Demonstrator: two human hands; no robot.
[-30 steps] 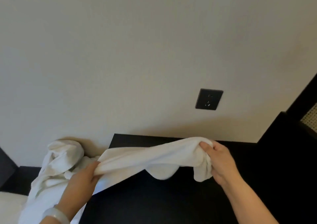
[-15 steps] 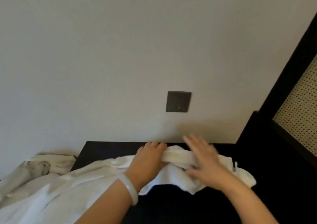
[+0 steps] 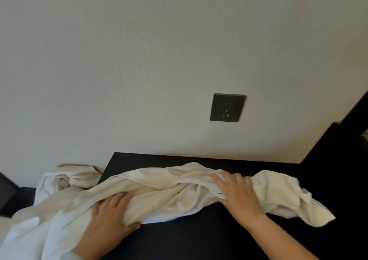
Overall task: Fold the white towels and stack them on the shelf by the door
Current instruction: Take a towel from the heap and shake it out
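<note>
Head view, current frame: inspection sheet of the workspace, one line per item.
Surface: dark tabletop, against the wall.
Job's things: white towel, crumpled, unfolded, lying across the tabletop, trailing off its left edge.
Clutter: bunched white cloth at far left; whether separate, cannot tell.
Hands: left hand and right hand both rest flat on the towel.
Cables: nothing seen.
Surroundings: wall, dark wall socket with nothing plugged in, dark frame at right.

The towel (image 3: 169,190) is soft white cloth (creased), on a smooth matt black tabletop (image 3: 199,239).
</note>
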